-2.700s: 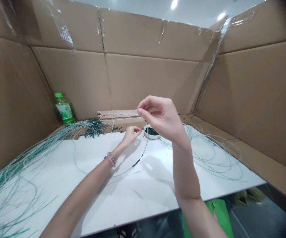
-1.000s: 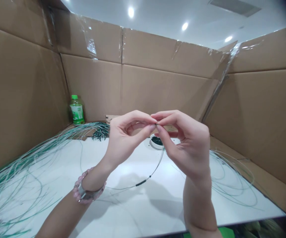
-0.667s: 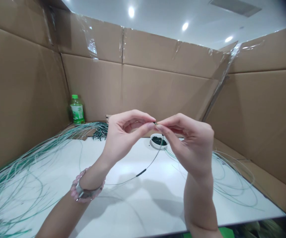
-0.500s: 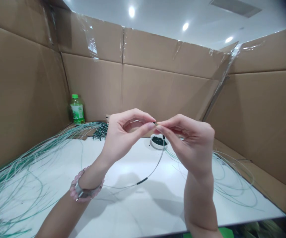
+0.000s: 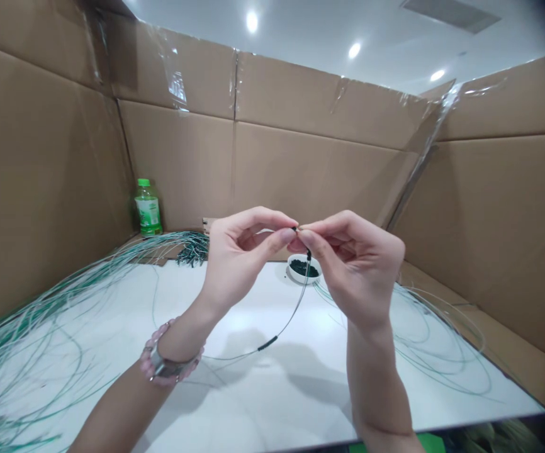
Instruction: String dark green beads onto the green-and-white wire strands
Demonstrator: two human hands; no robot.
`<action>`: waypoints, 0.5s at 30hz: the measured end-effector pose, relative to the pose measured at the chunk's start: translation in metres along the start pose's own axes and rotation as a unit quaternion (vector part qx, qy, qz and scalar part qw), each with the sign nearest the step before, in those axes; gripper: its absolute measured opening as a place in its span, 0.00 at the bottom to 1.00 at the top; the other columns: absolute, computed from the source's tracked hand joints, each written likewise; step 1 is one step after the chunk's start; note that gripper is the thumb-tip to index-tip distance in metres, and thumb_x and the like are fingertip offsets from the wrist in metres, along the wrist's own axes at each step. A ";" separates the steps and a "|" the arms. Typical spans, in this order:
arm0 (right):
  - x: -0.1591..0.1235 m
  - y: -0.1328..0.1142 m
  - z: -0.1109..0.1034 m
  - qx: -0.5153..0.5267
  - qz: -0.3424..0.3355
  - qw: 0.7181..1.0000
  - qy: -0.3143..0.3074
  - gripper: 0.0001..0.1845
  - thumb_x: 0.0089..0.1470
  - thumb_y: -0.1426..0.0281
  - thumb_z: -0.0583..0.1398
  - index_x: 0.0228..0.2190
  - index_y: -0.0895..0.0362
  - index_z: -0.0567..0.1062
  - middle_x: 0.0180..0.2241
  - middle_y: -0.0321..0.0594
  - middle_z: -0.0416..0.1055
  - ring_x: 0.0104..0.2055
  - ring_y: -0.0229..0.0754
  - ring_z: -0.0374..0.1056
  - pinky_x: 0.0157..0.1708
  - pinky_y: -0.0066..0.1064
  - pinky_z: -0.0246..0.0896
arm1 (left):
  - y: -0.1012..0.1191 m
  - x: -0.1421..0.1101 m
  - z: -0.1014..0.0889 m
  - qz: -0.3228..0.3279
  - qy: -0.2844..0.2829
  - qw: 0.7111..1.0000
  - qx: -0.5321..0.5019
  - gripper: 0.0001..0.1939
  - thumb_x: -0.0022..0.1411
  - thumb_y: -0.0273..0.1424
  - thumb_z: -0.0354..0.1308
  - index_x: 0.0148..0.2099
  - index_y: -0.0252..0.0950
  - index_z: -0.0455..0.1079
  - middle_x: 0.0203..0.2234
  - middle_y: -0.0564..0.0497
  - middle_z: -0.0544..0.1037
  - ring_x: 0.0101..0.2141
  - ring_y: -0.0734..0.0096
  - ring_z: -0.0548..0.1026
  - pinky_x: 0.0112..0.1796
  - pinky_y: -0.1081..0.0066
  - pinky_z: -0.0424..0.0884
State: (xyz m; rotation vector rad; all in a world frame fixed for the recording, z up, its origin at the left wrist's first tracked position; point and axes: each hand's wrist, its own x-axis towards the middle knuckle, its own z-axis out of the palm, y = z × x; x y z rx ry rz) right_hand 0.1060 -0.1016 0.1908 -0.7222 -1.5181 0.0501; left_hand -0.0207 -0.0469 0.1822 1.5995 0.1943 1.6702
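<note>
Two fingertip pinches hold end of thin beaded wire (image 5: 267,343) in air; left hand (image 5: 239,258) and right hand (image 5: 357,267) both closed on it, above white worktop (image 5: 272,402); small white bowl (image 5: 302,280) of dark beads (image 5: 303,269) behind.

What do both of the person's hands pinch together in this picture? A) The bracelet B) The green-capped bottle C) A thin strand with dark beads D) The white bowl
C: the left hand and right hand pinch the top of the thin strand, with dark beads on it below the hands.
</note>
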 end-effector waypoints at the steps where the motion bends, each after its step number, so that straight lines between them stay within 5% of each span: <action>1: 0.000 0.000 0.001 0.000 -0.002 1.000 0.006 0.04 0.52 0.73 0.62 0.28 0.53 0.74 0.28 0.33 0.77 0.27 0.36 0.75 0.28 0.27 0.75 | -0.001 -0.001 0.001 0.004 0.008 1.000 -0.009 0.03 0.52 0.30 0.66 0.31 0.37 0.76 0.25 0.54 0.78 0.24 0.77 0.76 0.25 0.79 0.74; 15: 0.000 -0.001 0.007 0.045 -0.017 0.999 0.015 0.07 0.49 0.80 0.63 0.28 0.56 0.75 0.27 0.32 0.77 0.28 0.33 0.74 0.29 0.20 0.73 | -0.010 -0.007 0.009 -0.010 -0.002 0.988 -0.156 0.05 0.56 0.26 0.63 0.33 0.42 0.77 0.28 0.58 0.78 0.28 0.83 0.77 0.32 0.84 0.75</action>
